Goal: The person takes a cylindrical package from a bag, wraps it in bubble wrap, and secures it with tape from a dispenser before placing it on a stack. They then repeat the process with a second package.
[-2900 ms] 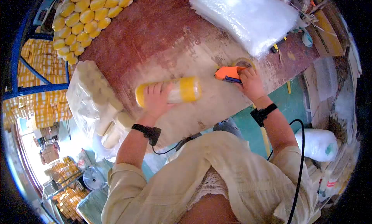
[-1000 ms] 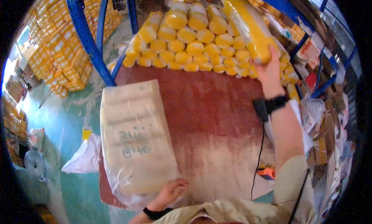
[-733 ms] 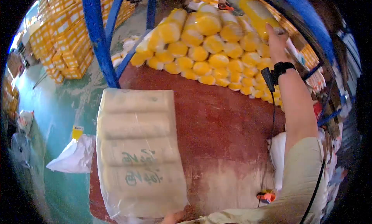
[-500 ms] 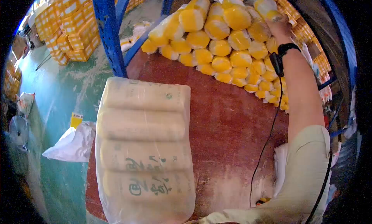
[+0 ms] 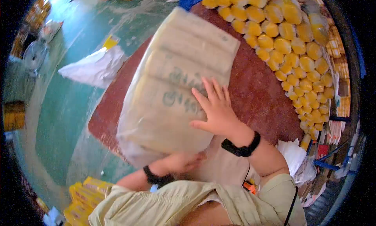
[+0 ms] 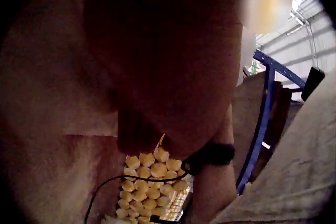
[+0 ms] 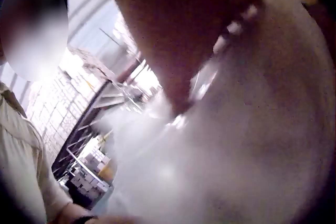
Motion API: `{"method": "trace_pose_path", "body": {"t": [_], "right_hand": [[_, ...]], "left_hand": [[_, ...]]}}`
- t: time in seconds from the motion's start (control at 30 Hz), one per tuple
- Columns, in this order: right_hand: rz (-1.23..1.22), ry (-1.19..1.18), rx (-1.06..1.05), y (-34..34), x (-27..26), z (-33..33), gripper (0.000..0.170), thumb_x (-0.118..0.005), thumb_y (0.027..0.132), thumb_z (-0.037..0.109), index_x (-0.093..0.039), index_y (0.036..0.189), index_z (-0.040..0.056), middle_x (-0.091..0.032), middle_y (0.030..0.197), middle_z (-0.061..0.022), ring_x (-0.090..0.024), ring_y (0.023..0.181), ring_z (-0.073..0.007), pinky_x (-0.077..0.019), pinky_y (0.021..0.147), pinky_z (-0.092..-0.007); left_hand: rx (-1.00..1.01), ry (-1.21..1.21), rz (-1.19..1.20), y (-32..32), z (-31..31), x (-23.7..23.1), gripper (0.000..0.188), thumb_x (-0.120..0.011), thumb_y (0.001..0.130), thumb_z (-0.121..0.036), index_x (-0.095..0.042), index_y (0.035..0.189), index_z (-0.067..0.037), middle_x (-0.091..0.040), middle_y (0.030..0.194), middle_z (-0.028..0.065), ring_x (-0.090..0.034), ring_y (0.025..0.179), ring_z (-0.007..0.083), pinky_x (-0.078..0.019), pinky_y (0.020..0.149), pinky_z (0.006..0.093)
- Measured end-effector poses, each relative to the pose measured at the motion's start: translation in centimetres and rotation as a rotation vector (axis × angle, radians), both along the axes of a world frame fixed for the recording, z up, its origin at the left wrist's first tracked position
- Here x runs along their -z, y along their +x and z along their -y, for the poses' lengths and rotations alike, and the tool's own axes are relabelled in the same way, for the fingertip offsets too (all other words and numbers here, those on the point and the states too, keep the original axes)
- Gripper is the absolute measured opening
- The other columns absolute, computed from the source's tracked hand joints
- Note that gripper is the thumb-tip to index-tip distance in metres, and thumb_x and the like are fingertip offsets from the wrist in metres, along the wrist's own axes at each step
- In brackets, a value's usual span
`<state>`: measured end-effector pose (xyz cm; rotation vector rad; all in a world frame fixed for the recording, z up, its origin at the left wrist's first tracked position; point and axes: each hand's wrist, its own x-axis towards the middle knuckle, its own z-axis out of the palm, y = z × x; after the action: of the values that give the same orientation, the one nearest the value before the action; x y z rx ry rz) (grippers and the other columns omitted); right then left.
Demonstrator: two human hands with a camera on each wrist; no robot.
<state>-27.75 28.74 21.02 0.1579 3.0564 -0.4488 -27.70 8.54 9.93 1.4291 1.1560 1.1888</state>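
A clear plastic bag (image 5: 156, 108) of several pale cylindrical rolls, printed with green characters, lies on the red table (image 5: 254, 89). My right hand (image 5: 217, 108) is over its right side, fingers spread, with nothing gripped. Crinkled plastic (image 7: 236, 155) fills much of the right wrist view below the dark hand. At the bag's near end is my left hand (image 5: 182, 161), its fingers loosely extended along the bottom edge. The left wrist view shows that hand dark and close to the lens. To the right stands a stack of yellow-ended rolls (image 5: 297, 57).
An orange tape dispenser (image 5: 249, 187) lies near my right forearm. White plastic sheets (image 5: 291, 153) are at the table's right edge. A blue post (image 5: 192, 0) stands at the far corner. On the green floor to the left sits a white sack (image 5: 94, 67).
My right hand let go of the tape dispenser, carried a yellow-banded roll onto the stack, released it and came back over the bag. My left hand left that roll for the bag's near end.
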Motion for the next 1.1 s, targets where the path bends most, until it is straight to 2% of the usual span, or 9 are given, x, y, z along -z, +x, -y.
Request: {"method": "trace_pose_path", "body": {"t": [0.2,0.23,0.33,0.4,0.43,0.6,0.87,1.0,1.1], "right_hand": [[0.032,0.109,0.016,5.6,1.6,7.0,0.07,-0.066,0.069,0.023,-0.035,0.13,0.0083,-0.021,0.141,-0.0143,-0.016,0.131,-0.0327,-0.0134,0.104,-0.0501],[-0.004,0.165,-0.028,6.5,1.6,7.5,0.065,-0.064,0.071,0.023,-0.038,0.128,0.006,-0.028,0.138,-0.0155,-0.025,0.128,-0.032,-0.0229,0.102,-0.0469],[-0.241,-0.084,-0.37,7.9,3.4,10.4,0.057,-0.061,0.073,0.023,-0.043,0.123,0.0033,-0.042,0.127,-0.0176,-0.042,0.117,-0.032,-0.0361,0.094,-0.042],[0.261,0.023,-0.37,5.8,3.7,12.8,0.054,-0.061,0.071,0.022,-0.045,0.119,0.0011,-0.049,0.117,-0.0187,-0.048,0.107,-0.0332,-0.0405,0.089,-0.04],[0.52,0.063,-0.354,5.0,3.9,13.4,0.052,-0.061,0.071,0.021,-0.046,0.116,0.0,-0.052,0.112,-0.0192,-0.052,0.102,-0.0337,-0.0427,0.086,-0.039],[0.271,-0.236,0.14,7.2,7.3,10.2,0.06,-0.065,0.064,0.022,-0.045,0.115,-0.0028,-0.05,0.11,-0.0217,-0.051,0.099,-0.0374,-0.0415,0.087,-0.0389],[0.127,-0.423,0.142,10.8,7.4,11.2,0.076,-0.066,0.066,0.019,-0.028,0.131,0.0123,-0.044,0.123,-0.017,-0.051,0.104,-0.0338,-0.0454,0.083,-0.0413],[-0.043,-0.35,0.127,11.1,9.9,10.3,0.072,-0.068,0.064,0.024,-0.035,0.127,0.0129,-0.053,0.113,-0.0155,-0.055,0.099,-0.0319,-0.0462,0.079,-0.0413],[-0.223,-0.462,0.185,12.6,9.2,9.4,0.068,-0.069,0.064,0.028,-0.039,0.123,0.0103,-0.055,0.11,-0.0155,-0.055,0.098,-0.0322,-0.0456,0.081,-0.0409]], "left_hand": [[-0.317,-0.132,0.219,-0.4,6.0,-1.8,0.019,-0.056,0.081,-0.014,-0.058,0.097,-0.003,-0.06,0.096,0.0115,-0.056,0.091,0.0262,-0.0428,0.081,0.0355],[-0.386,-0.223,0.277,-1.2,7.8,-2.0,0.016,-0.056,0.081,-0.013,-0.059,0.093,-0.003,-0.061,0.093,0.0108,-0.057,0.089,0.0256,-0.0436,0.079,0.0345],[-1.013,-0.255,0.009,-2.4,10.4,-1.1,0.013,-0.056,0.081,-0.009,-0.06,0.092,-0.003,-0.061,0.087,0.012,-0.058,0.083,0.0258,-0.0449,0.076,0.0343],[-1.268,-0.024,-0.494,-5.5,9.4,-1.3,0.017,-0.055,0.082,-0.012,-0.059,0.096,-0.003,-0.061,0.091,0.0138,-0.058,0.082,0.0289,-0.0455,0.076,0.0373],[-1.285,0.091,-0.821,-6.9,8.9,-1.6,0.022,-0.054,0.084,-0.016,-0.058,0.1,-0.002,-0.061,0.095,0.0146,-0.059,0.082,0.0313,-0.0458,0.078,0.0391],[-0.9,-0.789,-0.654,-9.6,7.1,-2.8,0.048,-0.058,0.079,-0.036,-0.051,0.115,-0.005,-0.055,0.106,0.0221,-0.053,0.097,0.0384,-0.0431,0.083,0.0424],[-1.0,-0.036,-0.651,-3.0,9.4,-3.9,0.041,-0.065,0.074,-0.012,-0.052,0.113,-0.004,-0.055,0.108,0.0151,-0.053,0.098,0.0277,-0.0433,0.081,0.0344],[-0.958,-0.218,-0.253,-4.1,8.9,-3.9,0.038,-0.059,0.08,-0.007,-0.05,0.116,-0.002,-0.054,0.113,0.0094,-0.05,0.103,0.0167,-0.0417,0.086,0.0311],[-0.884,-0.06,-0.375,-2.4,6.4,-7.6,0.038,-0.055,0.082,-0.009,-0.048,0.117,0.003,-0.055,0.112,0.0134,-0.052,0.103,0.0204,-0.0395,0.09,0.0327]]}}
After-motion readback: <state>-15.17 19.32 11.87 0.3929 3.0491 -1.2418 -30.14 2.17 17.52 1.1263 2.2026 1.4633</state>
